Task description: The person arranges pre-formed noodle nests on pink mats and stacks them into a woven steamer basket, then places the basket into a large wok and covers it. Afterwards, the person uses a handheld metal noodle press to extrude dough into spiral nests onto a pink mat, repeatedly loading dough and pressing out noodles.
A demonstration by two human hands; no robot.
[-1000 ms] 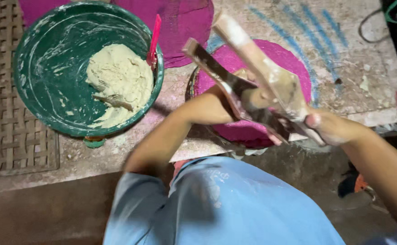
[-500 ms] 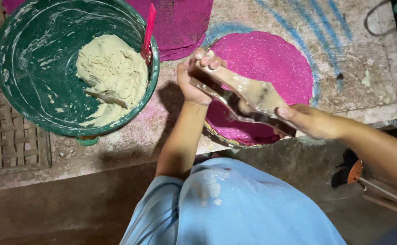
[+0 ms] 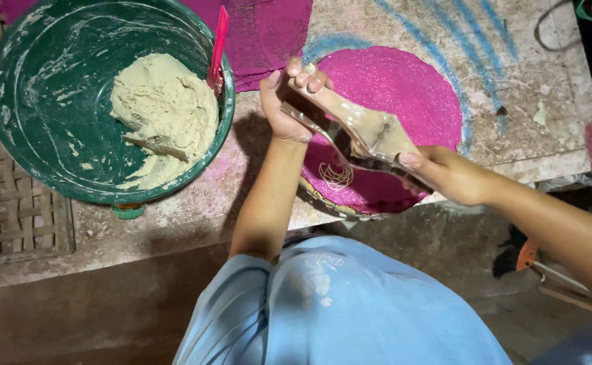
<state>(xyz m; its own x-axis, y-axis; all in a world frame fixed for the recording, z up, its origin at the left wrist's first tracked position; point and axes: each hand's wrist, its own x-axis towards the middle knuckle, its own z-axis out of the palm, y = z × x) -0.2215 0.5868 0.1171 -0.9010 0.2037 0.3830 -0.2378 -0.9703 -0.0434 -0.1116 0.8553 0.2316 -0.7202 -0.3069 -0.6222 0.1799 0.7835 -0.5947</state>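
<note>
Thin pale strands (image 3: 336,176) now lie coiled on the pink mat (image 3: 404,81) (under the wooden press (image 3: 360,132)).

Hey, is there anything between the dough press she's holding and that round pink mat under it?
Only dough: thin strands already lie coiled on the pink mat below the wooden press. Both hands, left and right, grip the press ends, off to either side.

green bowl (image 3: 12,155) — top cut off
</note>
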